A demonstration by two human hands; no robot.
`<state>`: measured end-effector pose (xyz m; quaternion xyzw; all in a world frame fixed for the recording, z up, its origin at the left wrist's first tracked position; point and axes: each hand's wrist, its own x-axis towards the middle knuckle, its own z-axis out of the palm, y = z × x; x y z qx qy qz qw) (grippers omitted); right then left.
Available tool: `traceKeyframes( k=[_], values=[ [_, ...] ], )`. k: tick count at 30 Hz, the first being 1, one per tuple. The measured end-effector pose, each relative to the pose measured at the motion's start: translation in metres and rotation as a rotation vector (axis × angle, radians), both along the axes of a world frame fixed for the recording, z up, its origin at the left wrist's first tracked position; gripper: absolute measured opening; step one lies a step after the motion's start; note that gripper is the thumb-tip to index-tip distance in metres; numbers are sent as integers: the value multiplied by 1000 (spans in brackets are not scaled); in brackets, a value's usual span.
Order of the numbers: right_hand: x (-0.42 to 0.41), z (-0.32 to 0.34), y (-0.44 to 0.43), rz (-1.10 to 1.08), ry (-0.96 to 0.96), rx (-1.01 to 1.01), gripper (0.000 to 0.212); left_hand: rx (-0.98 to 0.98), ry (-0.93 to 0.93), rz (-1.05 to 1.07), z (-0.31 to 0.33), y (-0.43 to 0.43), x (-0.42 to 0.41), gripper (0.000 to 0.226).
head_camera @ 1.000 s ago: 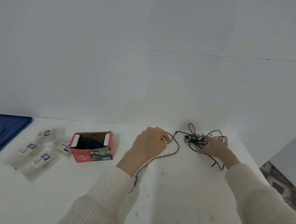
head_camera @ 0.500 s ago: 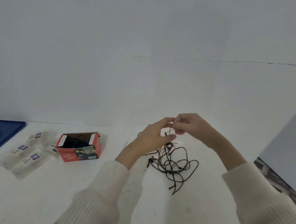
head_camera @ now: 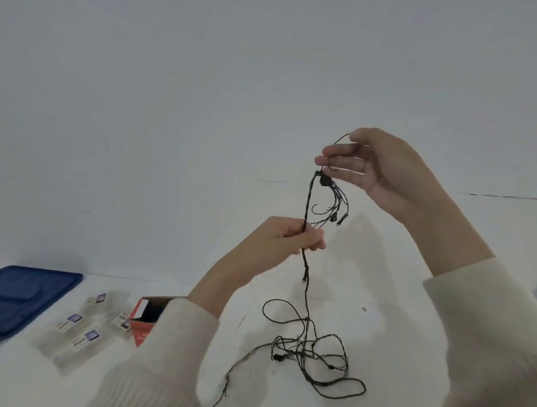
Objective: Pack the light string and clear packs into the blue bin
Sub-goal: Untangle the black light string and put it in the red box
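- We see the white table [head_camera: 411,306] filling the lower half of the frame, with a pale wall above it.
- At the lower left edge lies the blue bin [head_camera: 19,301]; from here only a flat blue moulded surface shows, so we cannot tell whether it is the bin itself or its lid.
- Our right hand [head_camera: 379,169], upper right of centre, has its fingers loosely curled, pinching the top end of the light string [head_camera: 304,268] between thumb and fingertips.
- Our left hand [head_camera: 283,245], mid-frame and below the right, is closed around the string lower down, so a stretch hangs taut between the two hands.
- The rest of the string trails down into a loose tangle on the table, lower centre.
- The clear packs [head_camera: 80,336] lie in a cluster between the bin and the red box [head_camera: 143,321], partly behind our left sleeve.
- We judge the step in hand to be gathering the string; next we need to coil the slack into a bundle before carrying it left to the bin.
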<state>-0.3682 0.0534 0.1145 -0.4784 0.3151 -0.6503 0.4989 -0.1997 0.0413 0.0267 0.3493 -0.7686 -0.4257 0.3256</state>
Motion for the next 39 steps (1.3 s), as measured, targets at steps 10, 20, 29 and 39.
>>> traceKeyframes(
  k=[10,20,29,39],
  values=[
    [7,31,11,39,1072,-53,62,-361,-90,111,104,-2,11,17],
    [-38,82,11,-76,-184,-29,16,-37,-198,69,84,-12,77,10],
    [5,83,27,-274,1015,-17,51,-331,-84,167,138,2,50,22],
    [-21,101,20,-87,13,-33,31,-192,-64,153,146,6,80,17]
  ],
)
